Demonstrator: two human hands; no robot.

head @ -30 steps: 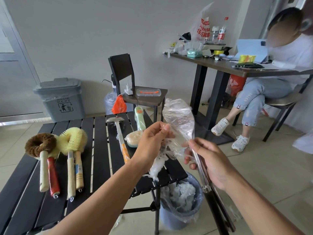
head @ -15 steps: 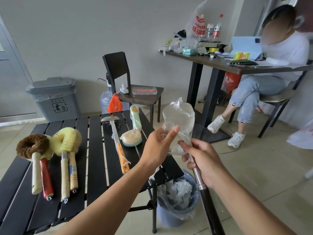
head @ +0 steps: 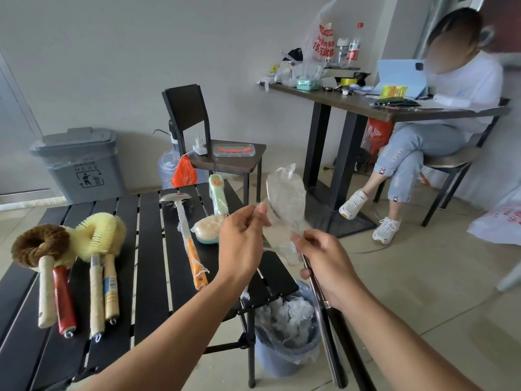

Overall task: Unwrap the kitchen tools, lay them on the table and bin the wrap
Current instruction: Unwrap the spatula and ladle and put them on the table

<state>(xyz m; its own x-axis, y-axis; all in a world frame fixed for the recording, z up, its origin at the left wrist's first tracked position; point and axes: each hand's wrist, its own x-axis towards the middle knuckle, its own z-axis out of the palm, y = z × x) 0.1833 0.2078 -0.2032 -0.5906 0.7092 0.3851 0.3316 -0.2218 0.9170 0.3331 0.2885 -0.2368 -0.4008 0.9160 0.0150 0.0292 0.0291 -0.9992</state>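
My right hand [head: 324, 263] grips the metal shaft of a long-handled spatula [head: 328, 328] whose head is covered in clear plastic wrap [head: 286, 201]. My left hand [head: 242, 238] pinches the wrap at the side of the head. Both hands are above the right end of the black slatted table [head: 149, 263]. On the table lie a brown brush [head: 39, 246], a yellow brush [head: 98, 235], a metal tool with an orange handle [head: 189, 244] and a green sponge brush [head: 214, 218]. A small blue bin [head: 284, 359] holding crumpled wrap stands below my hands.
A grey waste bin [head: 81, 167] stands against the wall at left. A dark chair [head: 220, 153] stands behind the table. A person sits at a cluttered desk [head: 394, 108] to the right. Tiled floor lies open between.
The loose bunch of wrap that hung from my left hand is gone from it. My left hand now pinches the wrap on the spatula head, and the head has tilted.
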